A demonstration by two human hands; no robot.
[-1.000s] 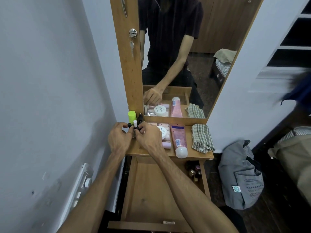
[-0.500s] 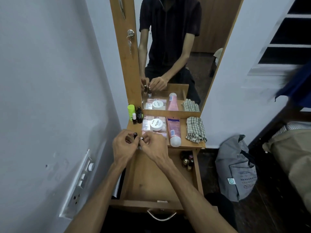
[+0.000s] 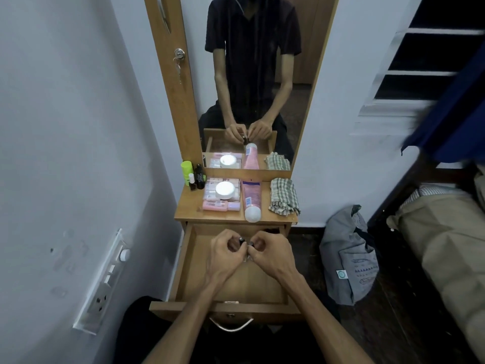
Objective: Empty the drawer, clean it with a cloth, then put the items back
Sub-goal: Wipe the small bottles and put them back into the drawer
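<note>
The wooden drawer (image 3: 262,285) is pulled out below the dresser top (image 3: 189,208). Over its far half my left hand (image 3: 225,256) and my right hand (image 3: 270,254) meet, each pinching small dark-capped bottles (image 3: 245,241) between curled fingers. On the dresser top lie a pink tube (image 3: 251,199), a white round jar (image 3: 225,190) on flat pink packets, a checked cloth (image 3: 284,200), and a green bottle (image 3: 186,170) with small dark bottles (image 3: 199,177) at the back left.
A mirror (image 3: 262,74) stands behind the dresser top and reflects my arms. A wall with a switch panel (image 3: 105,279) is close on the left. A grey bag (image 3: 349,258) sits on the dark floor to the right, beside a bed.
Both hands have moved together from the dresser top's back left corner down over the open drawer, carrying the small bottles. The view has tilted downward.
</note>
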